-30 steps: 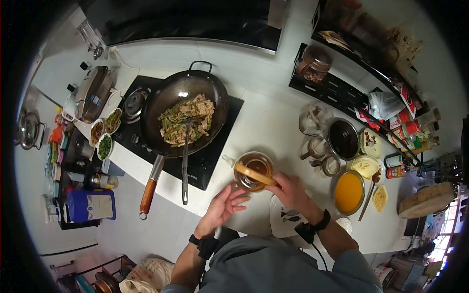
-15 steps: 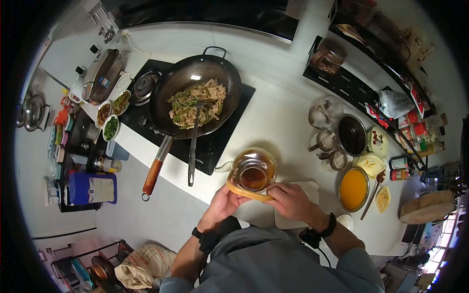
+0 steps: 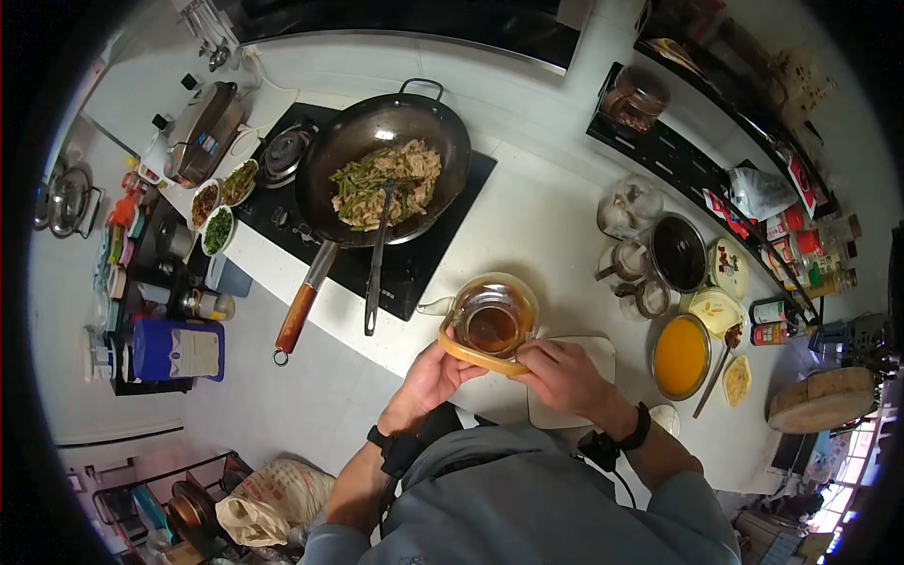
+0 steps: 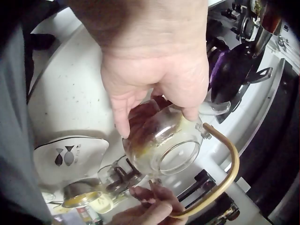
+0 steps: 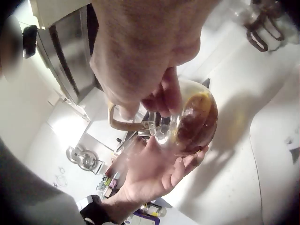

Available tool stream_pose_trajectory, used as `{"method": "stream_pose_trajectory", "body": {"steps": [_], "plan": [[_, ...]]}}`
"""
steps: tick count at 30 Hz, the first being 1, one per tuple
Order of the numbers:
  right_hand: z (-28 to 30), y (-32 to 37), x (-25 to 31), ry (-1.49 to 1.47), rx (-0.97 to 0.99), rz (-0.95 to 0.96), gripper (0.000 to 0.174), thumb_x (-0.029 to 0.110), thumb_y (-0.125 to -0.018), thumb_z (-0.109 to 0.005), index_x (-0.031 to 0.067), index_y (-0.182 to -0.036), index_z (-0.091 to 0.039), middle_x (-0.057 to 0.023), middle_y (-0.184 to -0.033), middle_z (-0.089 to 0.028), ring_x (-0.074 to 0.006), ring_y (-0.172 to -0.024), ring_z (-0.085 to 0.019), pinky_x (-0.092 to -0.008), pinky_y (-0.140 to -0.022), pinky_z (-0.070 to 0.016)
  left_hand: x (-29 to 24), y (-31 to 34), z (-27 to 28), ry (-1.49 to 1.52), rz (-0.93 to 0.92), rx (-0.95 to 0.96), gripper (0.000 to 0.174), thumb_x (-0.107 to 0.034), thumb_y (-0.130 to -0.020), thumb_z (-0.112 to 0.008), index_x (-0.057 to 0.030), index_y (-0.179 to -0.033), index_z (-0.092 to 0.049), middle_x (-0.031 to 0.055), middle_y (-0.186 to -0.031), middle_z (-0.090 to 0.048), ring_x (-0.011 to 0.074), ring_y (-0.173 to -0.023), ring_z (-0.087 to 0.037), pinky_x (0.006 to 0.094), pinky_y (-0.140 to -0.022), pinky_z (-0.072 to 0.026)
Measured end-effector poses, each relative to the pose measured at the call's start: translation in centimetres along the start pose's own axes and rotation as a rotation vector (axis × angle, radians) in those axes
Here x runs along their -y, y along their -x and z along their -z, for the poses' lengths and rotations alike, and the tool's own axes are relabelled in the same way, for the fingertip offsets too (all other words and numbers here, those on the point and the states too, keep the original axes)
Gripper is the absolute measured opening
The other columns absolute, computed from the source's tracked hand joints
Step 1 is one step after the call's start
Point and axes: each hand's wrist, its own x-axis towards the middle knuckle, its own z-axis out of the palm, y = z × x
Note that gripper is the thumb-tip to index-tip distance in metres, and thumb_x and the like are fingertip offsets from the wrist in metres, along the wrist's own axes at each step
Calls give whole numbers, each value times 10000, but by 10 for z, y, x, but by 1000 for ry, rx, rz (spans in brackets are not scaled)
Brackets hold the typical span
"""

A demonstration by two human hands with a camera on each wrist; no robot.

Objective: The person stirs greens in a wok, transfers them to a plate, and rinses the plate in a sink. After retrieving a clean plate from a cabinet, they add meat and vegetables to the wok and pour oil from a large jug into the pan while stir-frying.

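A round glass teapot (image 3: 509,299) with brown liquid inside is held over the counter near the body, its wooden handle (image 3: 476,358) swung down toward the person. The left hand (image 3: 434,378) supports the pot from its near left side; in the left wrist view that hand (image 4: 154,70) has fingers and thumb spread round the glass body (image 4: 161,136). On the near right, the right hand (image 3: 565,379) pinches the handle's end by the rim, and in the right wrist view its fingers (image 5: 169,93) lie beside the pot's neck. The glass spout (image 3: 436,306) points left.
A wok (image 3: 325,141) of beans and meat with a spatula (image 3: 375,282) sits on the black stove, left of the pot. Small dishes (image 3: 218,231) stand beyond. At right are glass jars (image 3: 629,207), a dark bowl (image 3: 678,252) and an orange-filled bowl (image 3: 682,357). A fish-patterned board (image 4: 70,157) lies nearby.
The left hand, free beside the pot a second ago, now holds its body. The handle has swung down toward the person, with the right hand at its end. The head view has shifted.
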Motion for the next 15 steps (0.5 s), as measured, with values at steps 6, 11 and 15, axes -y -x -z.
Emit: {"method": "stream_pose_trajectory", "body": {"steps": [6,11,15], "plan": [[5,-4,2,39,-27,50,294,192,-904,-830,45,-1079,-645,-108,-969,-668,-293,-819,-712,-393,-675,-582,4,-4,3,-46,29,-36,570,-521,-1142,-489,-43,-1434,-596,183,-1272,-763,299,-1149,-768,463,-984,-643],[13,-7,8,81,-38,56,287,189,-906,-830,46,-1071,-643,-103,-958,-663,-288,-785,-706,-380,-658,-575,7,-7,-1,-32,77,-32,624,-555,-1153,-407,-12,-1394,-601,209,-1253,-761,314,-1092,-776,471,-959,-650],[13,-8,8,109,-30,29,260,200,-897,-833,49,-1041,-678,-90,-991,-709,-283,-813,-711,-380,-678,-559,5,-8,-9,-37,98,-21,643,-571,-1146,-414,-6,-1373,-619,213,-1234,-768,313,-1082,-777,459,-938,-653]]}}
